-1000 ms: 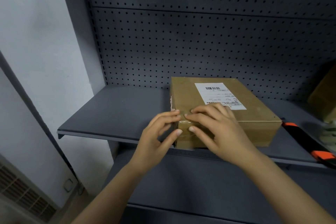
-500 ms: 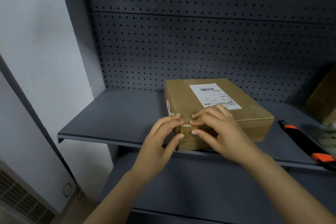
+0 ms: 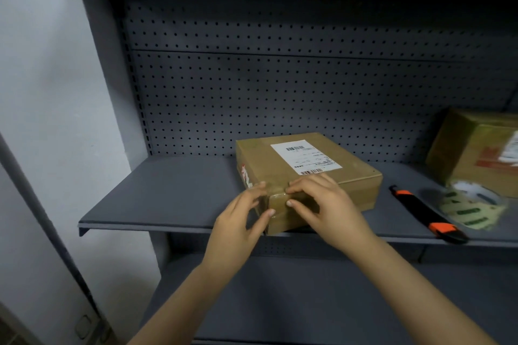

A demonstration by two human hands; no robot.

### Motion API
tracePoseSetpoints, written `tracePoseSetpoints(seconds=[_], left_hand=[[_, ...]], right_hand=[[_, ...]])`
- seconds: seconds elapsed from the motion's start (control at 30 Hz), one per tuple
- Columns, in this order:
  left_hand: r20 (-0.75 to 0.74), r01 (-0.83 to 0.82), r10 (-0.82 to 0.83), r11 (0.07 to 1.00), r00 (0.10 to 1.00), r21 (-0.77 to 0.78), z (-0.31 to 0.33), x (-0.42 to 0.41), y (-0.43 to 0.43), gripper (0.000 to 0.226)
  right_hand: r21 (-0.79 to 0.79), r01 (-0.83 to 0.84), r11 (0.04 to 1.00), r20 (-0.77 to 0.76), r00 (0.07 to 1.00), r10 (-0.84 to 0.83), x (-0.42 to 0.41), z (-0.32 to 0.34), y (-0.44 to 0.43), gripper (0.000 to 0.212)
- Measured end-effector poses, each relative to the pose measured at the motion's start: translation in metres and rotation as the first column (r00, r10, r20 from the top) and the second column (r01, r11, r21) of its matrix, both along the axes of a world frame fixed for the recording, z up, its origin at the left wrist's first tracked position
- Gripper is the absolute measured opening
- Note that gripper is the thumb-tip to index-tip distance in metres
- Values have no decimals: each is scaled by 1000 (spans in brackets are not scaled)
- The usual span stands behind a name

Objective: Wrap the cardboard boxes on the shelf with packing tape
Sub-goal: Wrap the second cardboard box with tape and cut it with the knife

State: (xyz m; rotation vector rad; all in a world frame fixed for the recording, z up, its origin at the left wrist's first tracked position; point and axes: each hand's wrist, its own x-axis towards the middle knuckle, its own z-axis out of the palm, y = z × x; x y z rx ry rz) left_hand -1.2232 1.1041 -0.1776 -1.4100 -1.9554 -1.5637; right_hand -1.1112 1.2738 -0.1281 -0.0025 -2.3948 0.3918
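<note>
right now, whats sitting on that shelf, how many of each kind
cardboard boxes: 2, the middle box and the far right box
tape rolls: 1, the packing tape roll
knives: 1, the black and orange utility knife
total: 4

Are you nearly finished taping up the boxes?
Not yet. The near corner of the labelled box already looks taped. The left hand and right hand press it flat. The second box may still need wrapping; the tape roll and cutter lie beside it.
</note>
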Motion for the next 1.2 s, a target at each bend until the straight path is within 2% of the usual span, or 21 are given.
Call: tracePoseSetpoints(seconds=[0.17,0.3,0.4,0.53,0.63,0.73,0.87,1.03,1.2], left_hand=[[37,-48,44,994,998,96,-21,12,6,43],[-129,-67,68,998,989,13,-9,-1,4,29],[-144,-36,21,994,989,-100,7,-5,1,25],[-194,-96,58,976,979,-196,22,-1,0,26],[-275,-167,113,969,955,-182,32,8,0,30],[-397,-205,138,970,907,-131,41,20,9,22],[-537,-201,93,969,838,-146,47,42,37,12],[-567,-87,-24,982,824,-169,46,84,90,8],[-584,13,-129,980,802,-198,41,134,157,10]], right_hand=[[-6,1,1000,-15,1000,-1,-1,-3,-1,12],[53,-24,998,1,1000,24,-3,0,0,9],[43,-33,999,19,999,32,-3,1,-1,9],[-21,-2,1000,60,998,3,0,8,-3,12],[-60,59,996,-10,998,-60,11,10,-5,15],[-8,144,990,-84,986,-144,31,13,1,11],[41,233,972,-54,971,-231,71,14,21,8],[96,347,933,-18,938,-347,134,12,57,10],[43,463,885,10,886,-464,201,4,103,12]])
